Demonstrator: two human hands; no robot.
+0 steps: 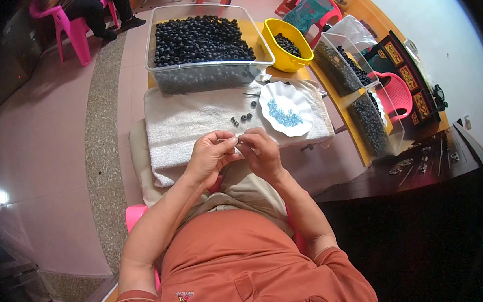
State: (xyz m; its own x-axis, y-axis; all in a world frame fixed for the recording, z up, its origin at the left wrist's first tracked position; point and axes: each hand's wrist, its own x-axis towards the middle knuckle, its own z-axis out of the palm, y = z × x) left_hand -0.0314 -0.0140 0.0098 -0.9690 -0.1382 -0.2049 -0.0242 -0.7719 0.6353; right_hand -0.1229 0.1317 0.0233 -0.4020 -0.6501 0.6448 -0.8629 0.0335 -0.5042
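My left hand point(212, 155) and my right hand point(260, 152) meet at the near edge of a white towel point(179, 122). Thumbs and forefingers of both are pinched together at the fingertips. Whatever sits between them is mostly hidden and too small to name. Just beyond my fingers, several small black bead-like pieces point(244, 117) lie loose on the towel. Right of these rests a white scalloped dish point(301, 98) with many tiny light blue beads point(284, 113) spread in it. A thin dark tool point(251, 94) lies by the dish's left rim.
Behind the towel stands a large clear bin point(206, 68) full of black pieces point(201, 39). A yellow tub point(291, 62) with more of them is beside it. Further right, clear boxes point(372, 123) line a wooden bench. A person point(97, 14) sits on a pink chair point(73, 36) at the far left.
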